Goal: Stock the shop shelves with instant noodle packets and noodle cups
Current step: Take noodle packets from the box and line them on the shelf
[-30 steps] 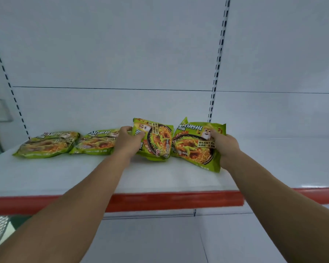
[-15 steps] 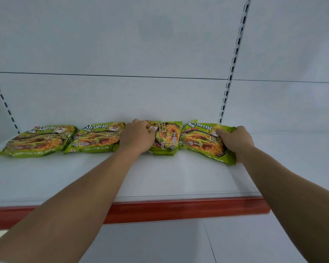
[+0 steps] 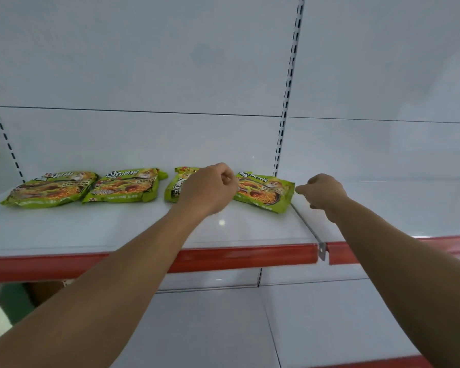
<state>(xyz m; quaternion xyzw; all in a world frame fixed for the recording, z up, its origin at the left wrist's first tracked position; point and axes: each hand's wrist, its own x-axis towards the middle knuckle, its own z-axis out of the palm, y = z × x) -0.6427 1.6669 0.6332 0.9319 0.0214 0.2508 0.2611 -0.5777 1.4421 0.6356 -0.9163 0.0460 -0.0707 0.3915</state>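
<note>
Packet (image 3: 264, 191) lies flat (unheld) just beside right fingers (image 3: 302, 189)

White shelf (image 3: 117, 229) w/ red front strip. 4 green noodle packets flat in a row near the back: far-left packet (image 3: 48, 188), 2nd packet (image 3: 125, 187), 3rd packet (image 3: 174, 188) partly hidden, 4th packet (image 3: 266, 191) by the shelf joint.

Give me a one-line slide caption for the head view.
Four green noodle packets lie on the shelf; left hand and right hand hover empty.
</note>
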